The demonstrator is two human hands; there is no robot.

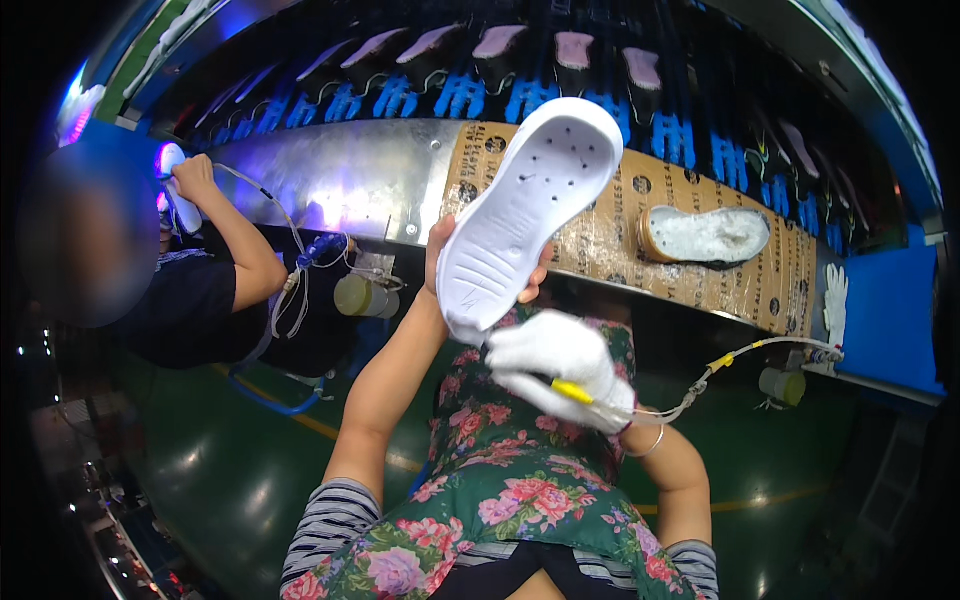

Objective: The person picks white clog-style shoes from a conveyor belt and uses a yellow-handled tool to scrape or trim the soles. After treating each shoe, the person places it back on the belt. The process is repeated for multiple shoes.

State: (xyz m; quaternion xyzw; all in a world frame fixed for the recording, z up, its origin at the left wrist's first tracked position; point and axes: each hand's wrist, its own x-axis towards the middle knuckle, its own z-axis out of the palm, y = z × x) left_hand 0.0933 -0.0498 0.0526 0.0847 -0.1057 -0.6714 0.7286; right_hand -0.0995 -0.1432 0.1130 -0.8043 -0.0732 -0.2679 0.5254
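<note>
A white foam clog [520,205] with small holes in its broad far end and ridges near its narrow end is held up in front of me. My left hand [440,255] grips it, thumb on the left side and fingertips showing at the right edge. My right hand [560,365], in a white knitted glove, is closed around a slim tool with a yellow band [572,391] and a cable. The tool's dark tip is close to the clog's narrow near end; I cannot tell whether it touches.
Ahead, a bench covered in printed brown tape [610,240] holds a shoe-shaped mould [715,236] with a whitish surface. Behind it are pink shoe pieces [500,42] above blue gloves [673,140]. A cable [752,347] runs rightward. At left, a co-worker's hand [194,180] holds another white shoe.
</note>
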